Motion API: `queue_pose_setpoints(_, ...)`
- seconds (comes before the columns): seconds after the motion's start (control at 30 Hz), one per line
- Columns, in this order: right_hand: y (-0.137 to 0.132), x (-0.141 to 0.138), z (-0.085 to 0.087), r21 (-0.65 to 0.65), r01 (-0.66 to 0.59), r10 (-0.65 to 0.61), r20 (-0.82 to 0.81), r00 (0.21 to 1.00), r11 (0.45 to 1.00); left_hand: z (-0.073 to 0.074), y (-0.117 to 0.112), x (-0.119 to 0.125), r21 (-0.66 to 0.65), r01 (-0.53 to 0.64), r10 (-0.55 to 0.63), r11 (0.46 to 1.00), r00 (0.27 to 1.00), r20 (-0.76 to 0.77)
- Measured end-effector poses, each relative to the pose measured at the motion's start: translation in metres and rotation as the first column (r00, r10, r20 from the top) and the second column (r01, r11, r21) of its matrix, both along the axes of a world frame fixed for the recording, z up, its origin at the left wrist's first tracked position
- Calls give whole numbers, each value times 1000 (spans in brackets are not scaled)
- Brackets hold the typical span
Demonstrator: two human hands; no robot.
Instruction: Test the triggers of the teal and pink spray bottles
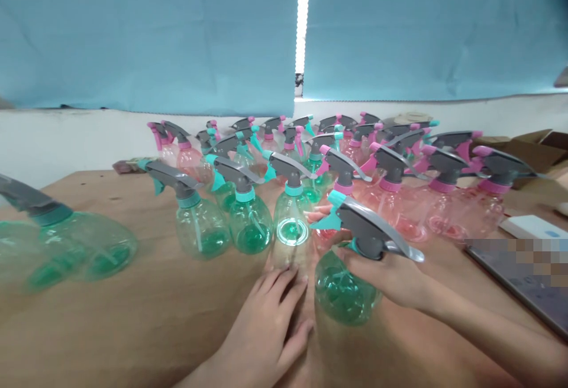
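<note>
My right hand (373,267) is wrapped round the neck of a green spray bottle (346,296) with a grey and teal trigger head, upright or nearly so. I cannot tell whether its base touches the table. My left hand (270,323) lies palm down on the wooden table (151,323), fingers stretched forward, holding nothing. Just beyond its fingertips stands a clear green spray bottle (293,213). Two more green spray bottles, one (251,228) close by and another (202,228) farther left, stand beside it.
Pink spray bottles (394,207) stand at the right, with several mixed ones behind. Green bottles (89,246) blur at the far left. A dark flat device (519,281), a white box (535,227) and cardboard boxes (523,151) are on the right. Blue cloth (146,33) hangs behind.
</note>
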State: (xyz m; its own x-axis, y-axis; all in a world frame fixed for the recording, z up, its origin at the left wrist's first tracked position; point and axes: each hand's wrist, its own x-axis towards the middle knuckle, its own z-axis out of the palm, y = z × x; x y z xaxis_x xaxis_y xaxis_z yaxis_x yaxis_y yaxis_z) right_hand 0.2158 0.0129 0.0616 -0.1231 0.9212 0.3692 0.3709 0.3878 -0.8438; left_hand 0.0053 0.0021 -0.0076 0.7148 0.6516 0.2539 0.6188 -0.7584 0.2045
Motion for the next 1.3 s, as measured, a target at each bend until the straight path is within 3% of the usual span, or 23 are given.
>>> queue_pose_setpoints(0.2, -1, 3, 2, -84, 5, 0, 64, 998, 996, -1, 0, 1, -1, 5, -5, 1000, 1000, -14)
queue_pose_setpoints(0.37, 0, 2, 6, -125, 13, -13, 1, 1000, 992, 1, 0, 1, 11, 3, -3, 1000, 1000, -14)
queue_pose_setpoints(0.7, 3, 3, 3, -56, -59, 55, -65, 996, 997, -2, 2, 1, 21, 7, -7, 1000, 1000, -9)
queue_pose_setpoints(0.9, 4, 2, -2, -48, 34, -35, -21, 999, 998, -4, 2, 0, 46, 2, -2, 999, 1000, -6)
queue_pose_setpoints(1.1, 4, 1, -5, 43, 3, -1, -39, 999, 999, -2, 3, 1, 52, 9, -8, 999, 1000, -18)
queue_pose_setpoints(1.3, -3, 8, -8, 52, 62, -66, 78, 995, 997, -2, 3, 2, 39, 5, -6, 999, 1000, 25)
